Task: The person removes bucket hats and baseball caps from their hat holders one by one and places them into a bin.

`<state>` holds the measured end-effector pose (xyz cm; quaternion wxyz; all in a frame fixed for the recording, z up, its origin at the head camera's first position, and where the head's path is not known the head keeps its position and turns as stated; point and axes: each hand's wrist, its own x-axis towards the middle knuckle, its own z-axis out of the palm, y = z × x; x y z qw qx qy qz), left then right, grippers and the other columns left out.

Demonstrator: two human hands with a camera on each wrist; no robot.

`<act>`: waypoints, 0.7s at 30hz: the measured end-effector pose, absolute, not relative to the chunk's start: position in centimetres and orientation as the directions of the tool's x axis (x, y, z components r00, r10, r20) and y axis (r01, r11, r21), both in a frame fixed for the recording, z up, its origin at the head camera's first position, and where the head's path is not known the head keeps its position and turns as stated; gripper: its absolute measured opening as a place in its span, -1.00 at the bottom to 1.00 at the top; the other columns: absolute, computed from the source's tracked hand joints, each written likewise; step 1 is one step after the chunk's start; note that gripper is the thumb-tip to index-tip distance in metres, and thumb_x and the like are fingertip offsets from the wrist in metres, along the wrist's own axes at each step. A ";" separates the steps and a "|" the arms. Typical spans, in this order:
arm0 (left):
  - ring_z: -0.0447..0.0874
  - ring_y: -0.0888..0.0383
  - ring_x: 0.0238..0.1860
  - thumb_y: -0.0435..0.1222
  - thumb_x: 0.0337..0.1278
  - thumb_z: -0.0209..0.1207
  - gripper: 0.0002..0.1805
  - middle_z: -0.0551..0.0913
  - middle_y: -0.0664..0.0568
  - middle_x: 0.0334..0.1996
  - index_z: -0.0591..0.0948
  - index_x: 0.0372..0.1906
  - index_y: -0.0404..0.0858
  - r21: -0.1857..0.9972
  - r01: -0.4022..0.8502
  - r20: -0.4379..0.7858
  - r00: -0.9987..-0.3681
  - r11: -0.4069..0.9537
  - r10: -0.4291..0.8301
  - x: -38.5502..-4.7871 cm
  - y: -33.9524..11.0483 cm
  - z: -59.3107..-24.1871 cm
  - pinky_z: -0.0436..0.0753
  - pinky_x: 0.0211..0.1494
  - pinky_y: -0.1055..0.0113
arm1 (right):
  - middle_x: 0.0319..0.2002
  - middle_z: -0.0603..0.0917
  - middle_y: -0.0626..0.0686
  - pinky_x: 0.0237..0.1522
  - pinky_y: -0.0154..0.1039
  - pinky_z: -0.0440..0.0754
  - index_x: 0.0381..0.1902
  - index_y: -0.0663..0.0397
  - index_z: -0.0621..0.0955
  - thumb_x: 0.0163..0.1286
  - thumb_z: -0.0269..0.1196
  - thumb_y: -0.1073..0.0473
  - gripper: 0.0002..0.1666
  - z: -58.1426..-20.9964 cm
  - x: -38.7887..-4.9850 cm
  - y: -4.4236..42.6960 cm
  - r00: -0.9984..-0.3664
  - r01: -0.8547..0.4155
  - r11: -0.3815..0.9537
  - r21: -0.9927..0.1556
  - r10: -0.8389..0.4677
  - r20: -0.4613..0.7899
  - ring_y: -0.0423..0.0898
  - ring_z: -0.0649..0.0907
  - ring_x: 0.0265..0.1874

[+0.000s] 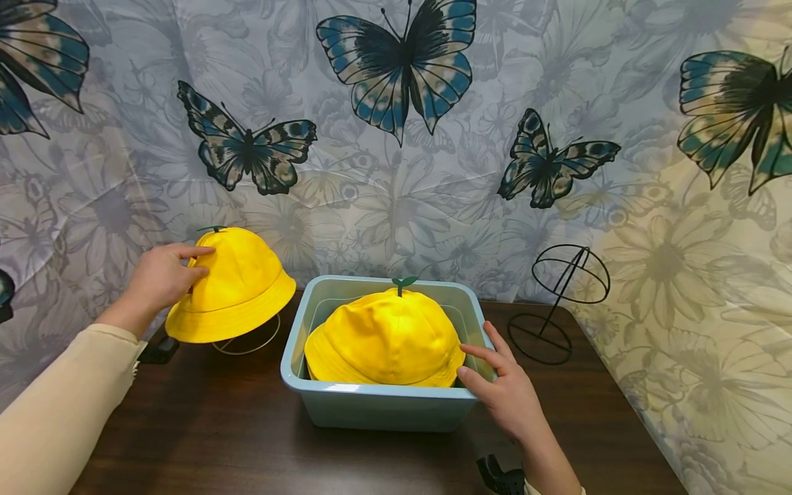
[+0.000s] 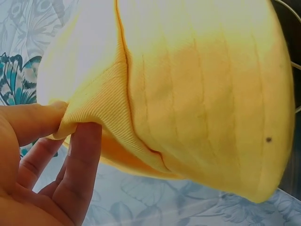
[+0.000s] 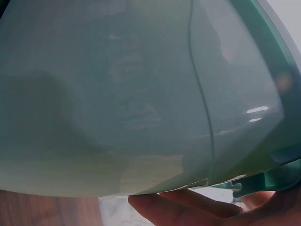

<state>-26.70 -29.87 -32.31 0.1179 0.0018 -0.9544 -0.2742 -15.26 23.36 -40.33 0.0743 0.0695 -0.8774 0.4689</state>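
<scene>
A yellow bucket hat with a small green sprout on top sits tilted over a wire stand at the left. My left hand pinches the hat's fabric between thumb and fingers; in the left wrist view those fingers hold a folded, ribbed edge. A second yellow hat, with its own green sprout, lies in a light blue plastic bin. Over the bin's right front corner, my right hand has its fingers spread, tips close to that hat's brim. Whether they touch the brim I cannot tell.
A bare black wire hat stand stands at the back right of the dark wooden table. Behind the table hangs a butterfly-printed cloth. It also runs along the right edge.
</scene>
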 end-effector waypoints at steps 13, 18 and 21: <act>0.41 -0.26 -0.11 -0.37 0.31 0.15 -0.56 0.45 -0.47 0.17 0.54 0.25 -0.44 0.519 0.030 0.254 -0.959 0.854 -0.121 -26.9 -29.8 -31.6 0.53 -0.40 0.17 | 0.57 0.04 -0.03 0.19 0.50 0.13 0.16 0.07 0.68 0.39 0.30 0.01 -0.55 -40.4 -15.2 23.3 -0.980 -0.187 0.557 -0.809 -0.046 0.194 0.26 0.11 0.47; 0.38 -0.30 -0.01 -0.38 0.32 0.14 -0.56 0.45 -0.44 0.20 0.54 0.25 -0.44 0.526 0.024 0.254 -0.958 0.850 -0.130 -26.9 -29.7 -31.1 0.55 -0.27 0.07 | 0.57 0.05 -0.02 0.18 0.50 0.13 0.15 0.06 0.68 0.39 0.30 0.01 -0.56 -40.4 -15.3 23.4 -0.979 -0.189 0.557 -0.808 -0.046 0.198 0.26 0.11 0.46; 0.43 -0.27 -0.06 -0.39 0.31 0.13 -0.56 0.45 -0.44 0.19 0.53 0.25 -0.45 0.533 0.036 0.244 -0.963 0.845 -0.113 -26.9 -29.7 -30.7 0.57 -0.28 0.09 | 0.57 0.05 -0.01 0.18 0.50 0.13 0.15 0.06 0.68 0.39 0.30 0.02 -0.56 -40.5 -15.3 23.4 -0.978 -0.193 0.557 -0.808 -0.047 0.201 0.26 0.11 0.46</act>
